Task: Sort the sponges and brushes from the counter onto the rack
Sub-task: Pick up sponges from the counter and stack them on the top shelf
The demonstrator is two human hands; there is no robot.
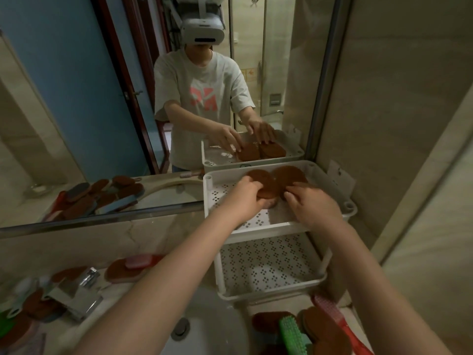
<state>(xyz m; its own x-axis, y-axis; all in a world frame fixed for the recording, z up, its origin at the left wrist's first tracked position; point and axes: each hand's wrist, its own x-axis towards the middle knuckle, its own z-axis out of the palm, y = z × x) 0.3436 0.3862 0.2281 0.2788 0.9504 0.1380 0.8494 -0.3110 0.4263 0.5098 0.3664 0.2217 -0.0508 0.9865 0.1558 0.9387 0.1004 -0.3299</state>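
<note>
Midway through setting sponges into the top tier of the rack. Gripping the near edge of the left sponge with the left hand, fingers curled round it. Bearing down on the near edge of the right sponge with the bent fingers of the right hand; hard to tell whether pinching or only pressing. Both brown rounds lying toward the back of that tier, side by side and touching, perhaps overlapping.

Judged an early stage: nothing in the lower tier, and plenty left on the worktop: a green brush, a pink brush and more brown sponges just in front of the rack, others well to its left.

Next, probably: release both rounds flat, draw back over the front rim without dragging them, then reach down for the pile in front of the rack.
</note>
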